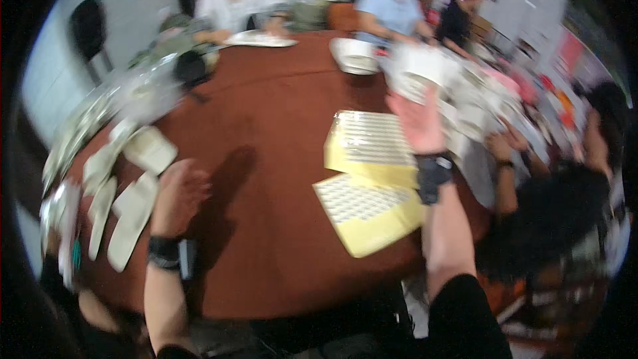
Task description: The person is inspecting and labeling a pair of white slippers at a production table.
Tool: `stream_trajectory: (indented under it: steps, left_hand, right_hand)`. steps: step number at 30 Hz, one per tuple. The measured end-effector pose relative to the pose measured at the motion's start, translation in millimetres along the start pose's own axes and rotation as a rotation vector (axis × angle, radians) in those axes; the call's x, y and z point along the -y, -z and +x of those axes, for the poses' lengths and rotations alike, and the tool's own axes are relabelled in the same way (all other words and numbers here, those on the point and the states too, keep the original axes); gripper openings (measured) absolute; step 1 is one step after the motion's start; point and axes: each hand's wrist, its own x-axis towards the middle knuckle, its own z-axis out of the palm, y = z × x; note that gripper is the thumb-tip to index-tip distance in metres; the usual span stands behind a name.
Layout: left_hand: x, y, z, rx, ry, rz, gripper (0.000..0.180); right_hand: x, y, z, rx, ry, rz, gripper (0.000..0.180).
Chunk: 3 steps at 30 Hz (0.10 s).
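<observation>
On the left, my left hand (178,196) hovers over the brown table, blurred, its fingers loosely apart with nothing in them. Beside it lie several flat cream slippers (133,223), one of them close by my wrist. My right hand (420,123) reaches far forward with a dark band at its wrist. Its fingertips are at a white slipper (419,63) and look closed on it, though the slipper partly hides them. Under that forearm are two yellow sheets with rows of small labels (369,209), the far one (372,139) glossy.
A heap of white slippers (475,96) lies right of my right hand. Another white slipper (355,56) is at the far edge. Clear plastic bags (143,93) lie at left. Several people sit round the brown table (266,239), with other people's arms close on both sides.
</observation>
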Motion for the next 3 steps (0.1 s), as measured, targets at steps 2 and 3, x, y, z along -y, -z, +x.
stream_trajectory:
  steps: [2, 3]
  left_hand:
    - [1.2, 7.0, 5.4, 0.105, -0.125, 0.129, 0.031]
    - [-9.2, 35.5, -19.8, -0.024, -0.171, 0.151, 0.031]
  right_hand:
    - [-2.0, -3.2, 15.6, -0.087, -0.196, 0.078, 0.067]
    - [-34.7, -26.6, 45.3, 0.093, -0.274, 0.098, 0.067]
